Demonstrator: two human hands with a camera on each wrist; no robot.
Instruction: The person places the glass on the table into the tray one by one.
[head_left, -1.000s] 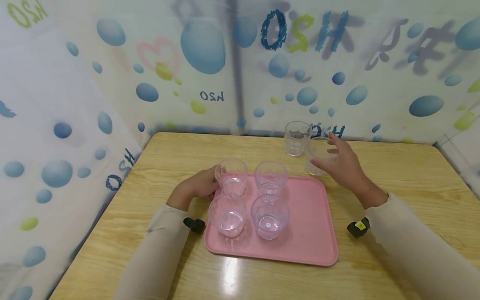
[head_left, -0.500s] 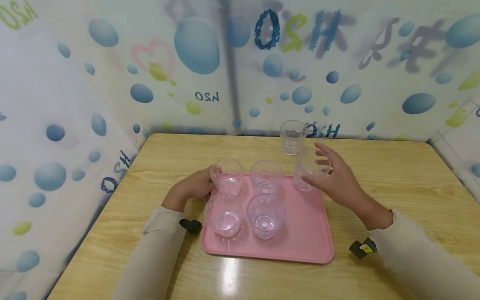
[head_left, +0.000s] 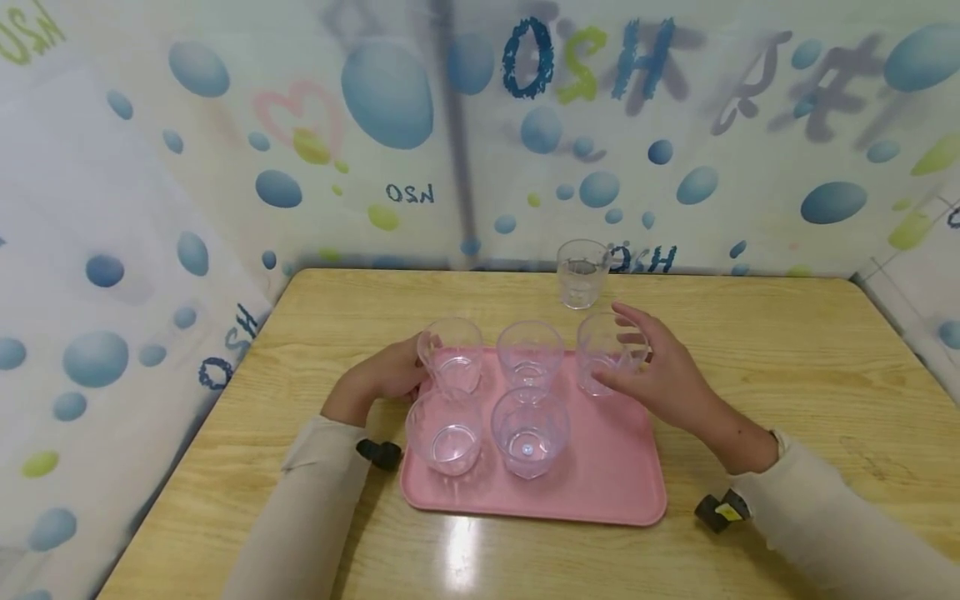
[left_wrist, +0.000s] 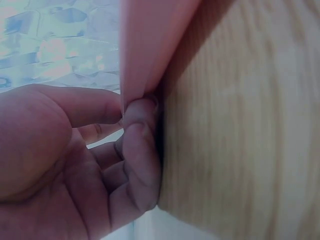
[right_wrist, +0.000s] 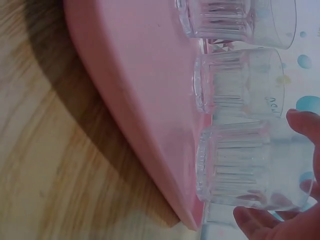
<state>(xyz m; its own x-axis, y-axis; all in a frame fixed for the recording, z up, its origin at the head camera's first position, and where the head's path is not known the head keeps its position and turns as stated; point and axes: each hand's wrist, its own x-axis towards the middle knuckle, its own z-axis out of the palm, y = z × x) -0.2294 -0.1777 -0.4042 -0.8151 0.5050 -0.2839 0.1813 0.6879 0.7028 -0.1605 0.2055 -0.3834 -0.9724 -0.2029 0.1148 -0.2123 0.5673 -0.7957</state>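
A pink tray (head_left: 607, 475) lies on the wooden table, bearing several clear ribbed plastic cups. My left hand (head_left: 386, 371) grips its left edge; in the left wrist view the thumb meets the tray's side wall and the curled fingers (left_wrist: 140, 150) tuck beneath the rim. At the tray's back right corner my right hand (head_left: 663, 375) holds a clear cup (head_left: 595, 354), thumb and fingers on opposite sides. The right wrist view shows this cup (right_wrist: 235, 165) upright over the tray's far end, beside another cup (right_wrist: 240, 82) in the same row.
One more clear cup (head_left: 581, 279) stands on the table (head_left: 360, 300) behind the tray, near the patterned wall (head_left: 495, 150). Two cups form the tray's front row, a front-left cup (head_left: 442, 433) and a front-middle cup (head_left: 529, 433).
My right hand has brought the cup from the table behind the tray toward me onto its back right corner. The left hand keeps its grip on the tray edge.
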